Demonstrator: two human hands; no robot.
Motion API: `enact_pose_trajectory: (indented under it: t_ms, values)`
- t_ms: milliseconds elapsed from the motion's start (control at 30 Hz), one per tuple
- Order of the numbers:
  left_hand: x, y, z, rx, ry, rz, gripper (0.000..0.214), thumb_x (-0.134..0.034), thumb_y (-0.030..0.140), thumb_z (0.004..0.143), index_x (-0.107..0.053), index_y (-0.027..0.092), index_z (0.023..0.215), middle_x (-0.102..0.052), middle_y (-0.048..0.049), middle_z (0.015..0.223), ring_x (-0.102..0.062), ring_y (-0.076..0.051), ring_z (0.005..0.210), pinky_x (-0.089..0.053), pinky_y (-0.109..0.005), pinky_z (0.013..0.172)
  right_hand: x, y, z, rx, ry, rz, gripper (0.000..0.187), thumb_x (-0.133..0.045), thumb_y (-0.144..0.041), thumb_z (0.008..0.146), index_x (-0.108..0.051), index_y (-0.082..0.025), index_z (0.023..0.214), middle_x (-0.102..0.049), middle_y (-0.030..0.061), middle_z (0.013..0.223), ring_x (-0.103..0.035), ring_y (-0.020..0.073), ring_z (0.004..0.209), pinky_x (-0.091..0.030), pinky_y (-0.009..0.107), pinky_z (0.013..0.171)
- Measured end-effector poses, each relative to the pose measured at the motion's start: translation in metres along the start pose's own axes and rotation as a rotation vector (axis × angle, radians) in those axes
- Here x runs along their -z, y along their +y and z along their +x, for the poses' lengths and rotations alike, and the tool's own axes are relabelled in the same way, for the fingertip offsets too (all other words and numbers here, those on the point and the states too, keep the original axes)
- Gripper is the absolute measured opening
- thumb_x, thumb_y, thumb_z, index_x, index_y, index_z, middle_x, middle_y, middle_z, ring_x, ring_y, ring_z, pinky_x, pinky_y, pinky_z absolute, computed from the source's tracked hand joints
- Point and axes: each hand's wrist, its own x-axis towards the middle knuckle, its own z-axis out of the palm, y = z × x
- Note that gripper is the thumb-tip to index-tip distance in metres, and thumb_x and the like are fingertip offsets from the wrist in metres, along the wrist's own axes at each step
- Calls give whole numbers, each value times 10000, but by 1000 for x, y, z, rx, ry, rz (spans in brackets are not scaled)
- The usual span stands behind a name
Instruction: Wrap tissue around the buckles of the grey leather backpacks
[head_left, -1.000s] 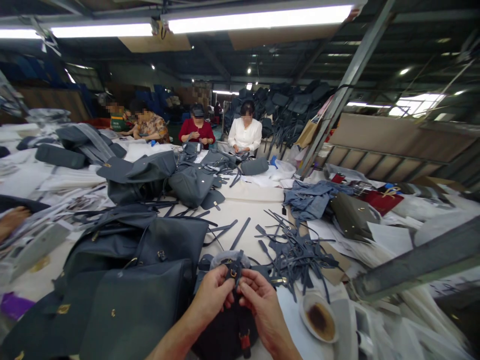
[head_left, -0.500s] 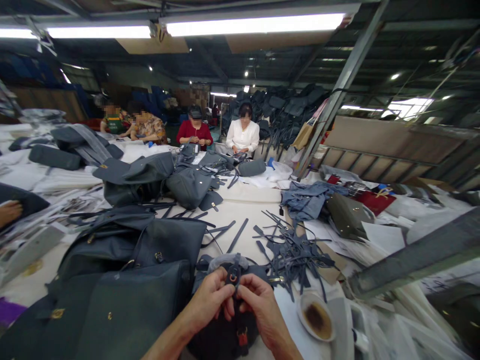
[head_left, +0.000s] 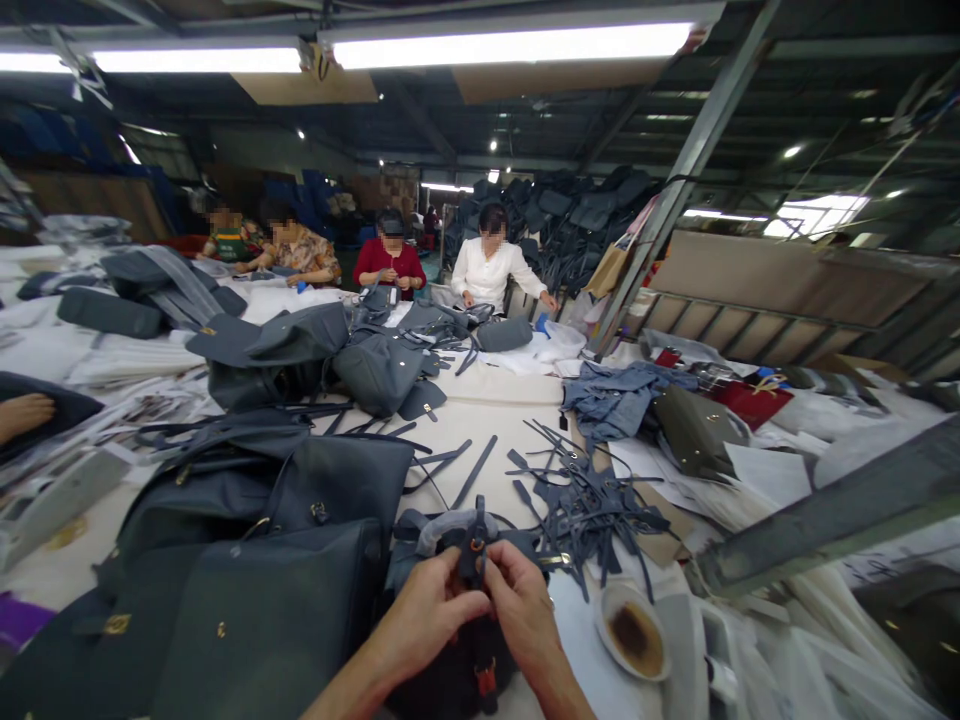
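Head view. Q: What did the hands hold?
A: The left hand [head_left: 424, 625] and right hand [head_left: 523, 622] pinched a dark leather strap [head_left: 480, 515] with a brass buckle [head_left: 475, 545], above a black bag [head_left: 442, 680] at the table's [head_left: 487, 470] near edge.

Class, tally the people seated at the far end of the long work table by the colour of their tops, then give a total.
Person in a red long-sleeved top: 1
Person in a white long-sleeved blouse: 1
Person in a tan floral blouse: 1
Person in a green patterned top: 1
Total: 4
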Motion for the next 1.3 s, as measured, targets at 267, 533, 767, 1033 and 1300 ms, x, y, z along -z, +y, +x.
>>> enact_pose_trajectory:
  t_ms: [267,533,767,1033,1300]
  values:
    - [12,6,3,283,-71,-336,208,-580,325,635,-435,210,538,-343,102,385,-225,-40,309,-146,-193,344,5,-2,4,98,-36,-281,200,-420,-334,866,-528,-218,745,-488,-36,601,-474,132,512,-383,239,488]
    - [13,0,1,211,-29,-420,277,-598,407,668,-413,214,595,-351,101,429,-230,-36,333,-132,-189,367,8,4,-16,-167,-266,-44,219,-509,-420,768,-433,-235,680,-457,-84,525,-446,94,384,-378,209,392]
    - [10,-20,-14,-487,189,349,104,-597,146,788,-612,207,871,-621,-5,741,-557,-127,639,-402,-215,581,2,8,-17,-228,-180,120,237,-551,-423,720,-422,-230,670,-452,-110,459,-446,73,334,-386,176,356]
    - [7,-19,0,-667,368,725,189,-559,200,858,-613,242,682,-598,-24,608,-537,-167,542,-345,-258,554,-11,3,-32,-142,-88,-165,157,-535,-295,707,-416,-237,622,-415,-90,501,-399,78,389,-293,174,342]
    - [14,15,0,-274,267,312,133,-731,294,727,-625,254,657,-571,-2,587,-500,-188,560,-331,-260,593,-7,51,-48,-102,-180,-245,103,-529,-130,637,-469,-208,607,-395,-86,526,-373,82,495,-269,188,459]
